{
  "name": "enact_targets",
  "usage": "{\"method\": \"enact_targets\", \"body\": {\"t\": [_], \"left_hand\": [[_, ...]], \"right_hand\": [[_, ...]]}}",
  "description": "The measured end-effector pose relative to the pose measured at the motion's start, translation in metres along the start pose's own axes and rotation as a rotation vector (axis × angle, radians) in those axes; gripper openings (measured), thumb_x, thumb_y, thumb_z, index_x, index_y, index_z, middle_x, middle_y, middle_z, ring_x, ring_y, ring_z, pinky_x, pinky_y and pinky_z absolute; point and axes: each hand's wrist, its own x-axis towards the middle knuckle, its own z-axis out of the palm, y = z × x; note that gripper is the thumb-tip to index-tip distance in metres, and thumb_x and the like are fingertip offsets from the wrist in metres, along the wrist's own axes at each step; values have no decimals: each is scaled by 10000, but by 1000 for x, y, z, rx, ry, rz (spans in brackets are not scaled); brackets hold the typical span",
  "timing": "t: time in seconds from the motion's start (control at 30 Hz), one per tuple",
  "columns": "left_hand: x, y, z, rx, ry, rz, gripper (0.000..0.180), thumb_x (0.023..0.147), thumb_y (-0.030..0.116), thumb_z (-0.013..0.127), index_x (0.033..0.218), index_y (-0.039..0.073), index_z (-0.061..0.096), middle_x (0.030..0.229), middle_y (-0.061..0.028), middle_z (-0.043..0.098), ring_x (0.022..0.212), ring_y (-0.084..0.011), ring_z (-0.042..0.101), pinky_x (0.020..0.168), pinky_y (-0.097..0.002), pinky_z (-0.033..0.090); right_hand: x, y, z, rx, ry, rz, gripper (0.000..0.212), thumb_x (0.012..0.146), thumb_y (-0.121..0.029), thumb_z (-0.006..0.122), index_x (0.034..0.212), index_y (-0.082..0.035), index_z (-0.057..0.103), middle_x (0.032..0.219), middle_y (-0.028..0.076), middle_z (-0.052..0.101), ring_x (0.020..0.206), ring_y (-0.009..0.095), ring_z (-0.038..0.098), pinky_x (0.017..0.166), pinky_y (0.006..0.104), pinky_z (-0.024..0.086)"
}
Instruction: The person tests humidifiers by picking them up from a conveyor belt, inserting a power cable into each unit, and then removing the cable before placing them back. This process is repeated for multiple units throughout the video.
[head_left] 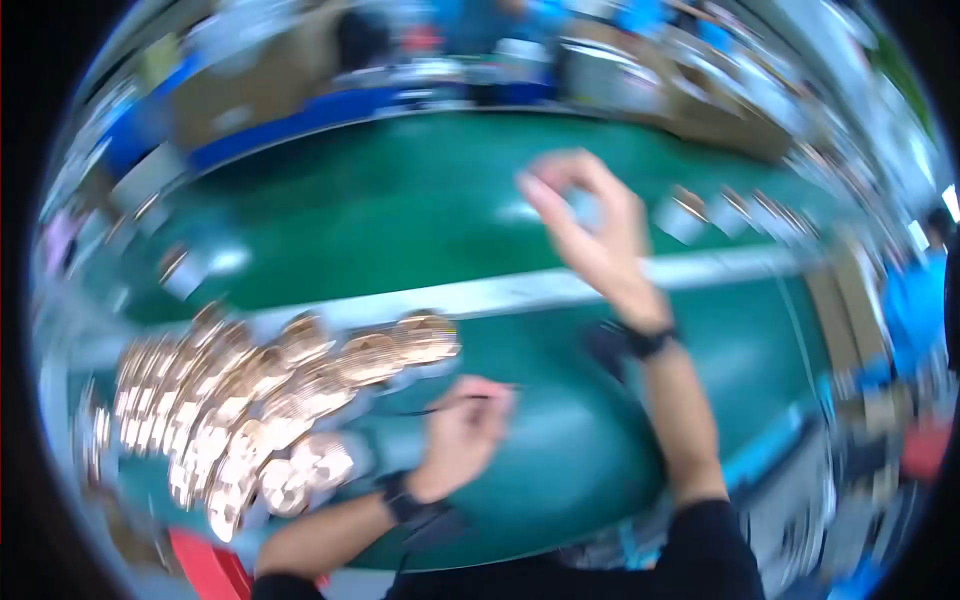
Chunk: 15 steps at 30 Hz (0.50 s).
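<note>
Motion blurs the picture. My left hand (465, 430) is over the green table, its fingers closed around a thin dark stick-like thing (488, 397) whose kind I cannot make out. To its left are many shiny copper-coloured round pieces (370, 358) in slanting rows, some with pale bases. My right hand (600, 235) is raised over the green conveyor belt beyond the pale rail, thumb and fingers curved apart. I make out nothing held in it. Each wrist wears a dark band.
A pale rail (480, 295) separates the near table (560, 350) from the green belt (400, 200). Similar pieces stand on the belt at right (685, 212) and left (182, 272). Cardboard boxes (240, 95) line the far side. A person in blue (915, 310) is at the right.
</note>
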Motion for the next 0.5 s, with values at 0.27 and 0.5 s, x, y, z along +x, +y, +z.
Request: {"method": "enact_targets", "body": {"t": [0.27,0.5], "left_hand": [[-7,2,-5,-77,34,106,93,956,76,602,948,9,539,714,-33,549,615,-79,488,533,-270,398],[-3,-1,-5,-104,-36,136,102,980,82,585,1005,-6,541,702,-8,532,597,-38,465,510,-241,365]], "right_hand": [[-55,-183,23,1757,-1057,-156,580,964,-491,542,680,6,635,714,184,624,568,282,588,604,384,468],[-62,-177,18,1630,-957,-84,587,1027,-389,432,624,7,590,622,136,567,445,261,512,441,335,384]]}}
